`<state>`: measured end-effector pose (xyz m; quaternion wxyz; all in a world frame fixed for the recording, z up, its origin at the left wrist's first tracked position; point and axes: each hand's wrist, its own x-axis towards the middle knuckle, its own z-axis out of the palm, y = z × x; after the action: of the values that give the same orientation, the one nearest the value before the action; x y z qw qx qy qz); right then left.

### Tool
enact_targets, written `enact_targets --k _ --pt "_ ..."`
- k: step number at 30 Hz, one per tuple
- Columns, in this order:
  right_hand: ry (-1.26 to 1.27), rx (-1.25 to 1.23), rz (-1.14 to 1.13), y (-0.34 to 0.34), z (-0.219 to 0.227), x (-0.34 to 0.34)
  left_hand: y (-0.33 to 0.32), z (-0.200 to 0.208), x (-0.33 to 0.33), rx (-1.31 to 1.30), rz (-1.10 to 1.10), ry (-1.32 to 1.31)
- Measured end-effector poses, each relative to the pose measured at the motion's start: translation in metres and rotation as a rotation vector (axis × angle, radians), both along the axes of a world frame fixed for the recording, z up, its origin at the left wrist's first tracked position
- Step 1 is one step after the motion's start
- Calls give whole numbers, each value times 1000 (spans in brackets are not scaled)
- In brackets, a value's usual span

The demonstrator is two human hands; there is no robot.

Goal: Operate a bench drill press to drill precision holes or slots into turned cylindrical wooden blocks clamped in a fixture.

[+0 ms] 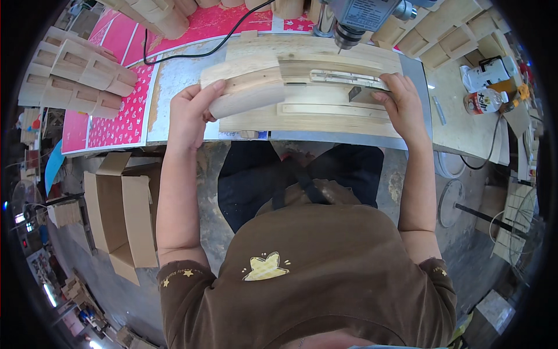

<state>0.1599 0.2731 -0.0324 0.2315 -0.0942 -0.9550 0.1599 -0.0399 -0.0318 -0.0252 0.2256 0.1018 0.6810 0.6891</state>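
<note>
In my left hand (195, 110) is a pale wooden block (247, 84) with a slightly curved shape and a darker, recessed band along its middle. Thumb on top, the hand grips its left end; the fingers beneath are mostly hidden. The block's right end meets a flat wooden jig board (331, 119) with long raised rails. At the right of the jig, my right hand (401, 104) is closed around the end of a narrow pale strip (343, 77) with a dark edge. A small dark metal tab (354, 93) stands by its thumb.
A drill press (349, 35) with its bit pointing down stands behind the jig. Wooden blocks are stacked at left (87, 72) and right (456, 38). A black cable (224, 43) crosses the back left. A bottle (485, 100) stands far right; an open cardboard box (125, 209) is below left.
</note>
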Motion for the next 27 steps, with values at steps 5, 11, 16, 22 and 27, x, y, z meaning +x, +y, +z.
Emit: enact_targets --k 5,11,16,22,27 --pt "22 -24 59 -9 0 -1 20 1 16 -109 -54 -191" --pt "35 -21 78 -11 0 -7 33 -8 16 -89 -72 -248" --pt "25 20 80 -10 3 0 2 9 4 -103 53 -55" --pt "-38 -34 78 -25 7 20 -73 92 -37 -433 177 654" --pt "-11 -56 99 -36 15 17 -105 181 -113 -953 255 1637"
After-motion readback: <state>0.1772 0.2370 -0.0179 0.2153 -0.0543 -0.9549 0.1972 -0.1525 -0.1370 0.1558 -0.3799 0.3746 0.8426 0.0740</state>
